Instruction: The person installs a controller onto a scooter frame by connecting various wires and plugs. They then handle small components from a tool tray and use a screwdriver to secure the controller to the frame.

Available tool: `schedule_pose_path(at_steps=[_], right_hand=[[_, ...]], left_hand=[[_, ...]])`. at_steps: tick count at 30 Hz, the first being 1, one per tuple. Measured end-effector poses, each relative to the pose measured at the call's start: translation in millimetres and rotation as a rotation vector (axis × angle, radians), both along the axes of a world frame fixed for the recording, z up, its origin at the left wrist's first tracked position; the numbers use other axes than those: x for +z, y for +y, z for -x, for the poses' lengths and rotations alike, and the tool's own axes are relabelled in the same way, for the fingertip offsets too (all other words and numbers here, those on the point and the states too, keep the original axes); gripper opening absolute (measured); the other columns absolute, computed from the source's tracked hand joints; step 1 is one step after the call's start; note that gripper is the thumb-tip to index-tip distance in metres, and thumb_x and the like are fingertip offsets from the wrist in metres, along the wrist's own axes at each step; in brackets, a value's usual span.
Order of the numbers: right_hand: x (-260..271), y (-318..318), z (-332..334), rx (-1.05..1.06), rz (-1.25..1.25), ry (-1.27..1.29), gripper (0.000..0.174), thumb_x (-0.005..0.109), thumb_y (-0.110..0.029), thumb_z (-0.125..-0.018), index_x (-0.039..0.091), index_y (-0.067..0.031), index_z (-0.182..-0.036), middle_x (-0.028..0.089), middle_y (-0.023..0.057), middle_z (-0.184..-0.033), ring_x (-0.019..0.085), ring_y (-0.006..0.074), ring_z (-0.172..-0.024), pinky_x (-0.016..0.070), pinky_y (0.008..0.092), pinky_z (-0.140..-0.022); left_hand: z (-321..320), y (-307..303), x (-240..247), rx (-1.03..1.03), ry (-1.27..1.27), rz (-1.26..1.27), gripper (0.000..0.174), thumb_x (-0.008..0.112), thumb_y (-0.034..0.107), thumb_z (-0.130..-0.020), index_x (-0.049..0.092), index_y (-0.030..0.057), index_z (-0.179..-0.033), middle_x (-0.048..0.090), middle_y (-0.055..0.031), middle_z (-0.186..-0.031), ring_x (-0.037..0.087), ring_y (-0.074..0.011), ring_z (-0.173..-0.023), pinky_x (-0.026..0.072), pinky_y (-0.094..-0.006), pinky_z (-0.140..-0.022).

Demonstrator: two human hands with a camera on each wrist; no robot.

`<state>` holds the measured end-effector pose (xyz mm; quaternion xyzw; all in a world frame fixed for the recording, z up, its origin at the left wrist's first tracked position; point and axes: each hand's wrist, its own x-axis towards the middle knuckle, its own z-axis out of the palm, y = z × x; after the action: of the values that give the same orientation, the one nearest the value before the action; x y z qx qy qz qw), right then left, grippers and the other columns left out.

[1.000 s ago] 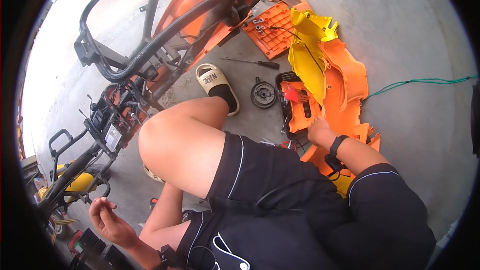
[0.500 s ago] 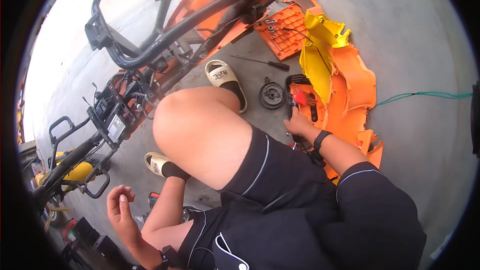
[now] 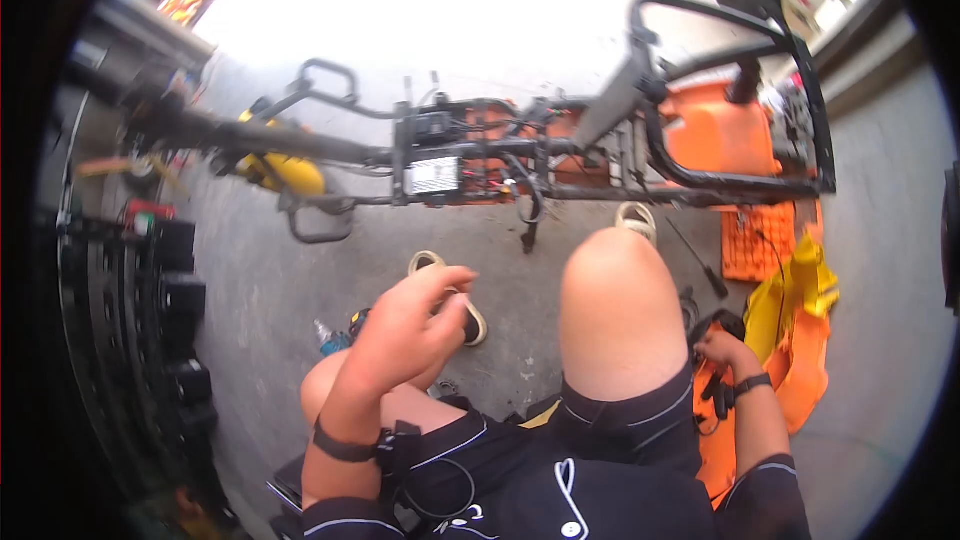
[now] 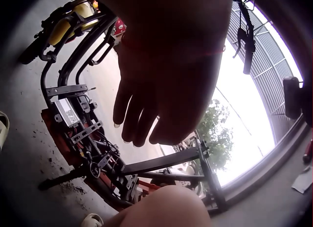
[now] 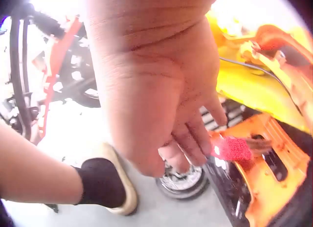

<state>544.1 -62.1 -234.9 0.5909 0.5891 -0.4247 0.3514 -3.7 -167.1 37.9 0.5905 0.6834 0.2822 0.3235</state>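
My left hand (image 3: 415, 330) is raised above the left knee, fingers loosely bent and holding nothing. In the left wrist view its fingers hang down in front of a stripped black vehicle frame (image 3: 735, 181), apart from it. Low at the right side, my right hand (image 3: 725, 348) hovers by a black tray (image 5: 227, 188). Its fingers hang loosely, with nothing seen between them in the right wrist view. In that tray lie an orange plastic panel (image 5: 264, 126) and a red piece with brown strips (image 5: 232, 148). A round black part (image 5: 183, 192) lies on the floor below the fingertips.
The frame spans the floor ahead, carrying a box with a white label (image 3: 433, 176) and loose wires. To the right lie a screwdriver (image 3: 716, 281), a gridded orange panel (image 3: 750, 240) and a yellow fairing (image 3: 765, 310). Black boxes (image 3: 180, 305) stand at left.
The head view has swung left toward the frame. My left hand has risen and come inward over the left leg. The right hand has shifted from over the orange panel to the tray's near edge.
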Motion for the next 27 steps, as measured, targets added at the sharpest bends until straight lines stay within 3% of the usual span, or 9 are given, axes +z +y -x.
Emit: schedule_pose_path(at_steps=[3,6,9,14,16,18,20,24,27], right_hand=[[69,35,43,0.327,-0.028,0.011,0.033,0.059,-0.032,-0.089,0.067,-0.0007,-0.097,0.068,0.0226,-0.088,0.067,0.0386,-0.088,0.0522,0.0450,-0.080],[208,32,121,0.273,-0.606,0.280,0.023,0.053,-0.023,-0.093,0.059,-0.0008,-0.090,0.063,0.0235,-0.084,0.060,0.0436,-0.083,0.0491,0.0455,-0.071],[297,29,172,0.258,-1.059,0.692,0.008,0.054,-0.006,-0.092,0.060,-0.0001,-0.095,0.060,0.0130,-0.080,0.060,0.0265,-0.074,0.0486,0.0357,-0.070],[401,39,274,0.180,-0.935,1.127,0.017,0.059,-0.009,-0.093,0.063,0.0033,-0.103,0.064,0.0095,-0.092,0.062,0.0159,-0.087,0.0491,0.0298,-0.077],[401,51,312,0.204,-0.990,1.249,0.035,0.060,-0.022,-0.095,0.057,0.0013,-0.121,0.062,0.0106,-0.107,0.061,0.0163,-0.095,0.0491,0.0320,-0.085],[368,74,355,-0.182,-0.857,1.555,0.049,0.061,-0.025,-0.092,0.049,0.0011,-0.132,0.056,0.0190,-0.123,0.055,0.0280,-0.114,0.0439,0.0397,-0.097],[319,90,380,-0.243,-1.394,1.082,0.047,0.060,-0.019,-0.088,0.049,0.0009,-0.130,0.054,0.0212,-0.125,0.049,0.0333,-0.123,0.0393,0.0440,-0.104],[252,86,385,0.312,-1.734,0.803,0.045,0.057,-0.013,-0.082,0.053,-0.0028,-0.125,0.051,0.0224,-0.132,0.041,0.0367,-0.132,0.0224,0.0527,-0.114],[228,74,409,0.167,-1.563,0.890,0.041,0.050,-0.012,-0.086,0.054,-0.0032,-0.125,0.045,0.0238,-0.140,0.033,0.0373,-0.138,0.0160,0.0539,-0.117]], left_hand=[[-7,6,5,-0.102,0.081,-0.079,0.026,0.061,0.009,-0.089,0.063,0.0027,-0.114,0.067,-0.0136,-0.101,0.066,-0.0285,-0.092,0.0525,-0.0358,-0.082],[-16,8,-1,-0.228,0.169,-0.164,0.027,0.061,0.015,-0.089,0.062,0.0039,-0.114,0.066,-0.0147,-0.102,0.065,-0.0323,-0.094,0.0520,-0.0402,-0.083],[-26,17,-1,-0.266,0.229,-0.150,0.029,0.061,0.019,-0.090,0.062,0.0043,-0.115,0.066,-0.0153,-0.104,0.064,-0.0339,-0.096,0.0515,-0.0424,-0.084],[-22,18,1,-0.161,0.197,-0.210,0.032,0.064,0.022,-0.090,0.062,0.0040,-0.116,0.067,-0.0157,-0.108,0.065,-0.0320,-0.098,0.0518,-0.0406,-0.085],[-19,18,6,-0.069,0.196,-0.176,0.032,0.062,0.025,-0.091,0.063,0.0047,-0.116,0.068,-0.0159,-0.105,0.066,-0.0319,-0.098,0.0516,-0.0413,-0.085],[-14,24,9,0.074,0.123,-0.212,0.031,0.064,0.014,-0.089,0.062,0.0038,-0.118,0.069,-0.0136,-0.098,0.068,-0.0254,-0.087,0.0529,-0.0354,-0.079],[-14,28,11,0.215,0.004,-0.232,0.029,0.059,0.008,-0.091,0.060,0.0007,-0.119,0.069,-0.0125,-0.092,0.067,-0.0219,-0.084,0.0531,-0.0336,-0.077],[-16,22,6,0.225,-0.009,-0.241,0.027,0.056,0.006,-0.094,0.059,0.0010,-0.120,0.068,-0.0083,-0.092,0.062,-0.0130,-0.080,0.0510,-0.0277,-0.073],[-17,27,3,0.194,0.027,-0.215,0.028,0.056,0.005,-0.092,0.060,-0.0009,-0.119,0.069,-0.0110,-0.094,0.066,-0.0167,-0.084,0.0520,-0.0306,-0.078]])
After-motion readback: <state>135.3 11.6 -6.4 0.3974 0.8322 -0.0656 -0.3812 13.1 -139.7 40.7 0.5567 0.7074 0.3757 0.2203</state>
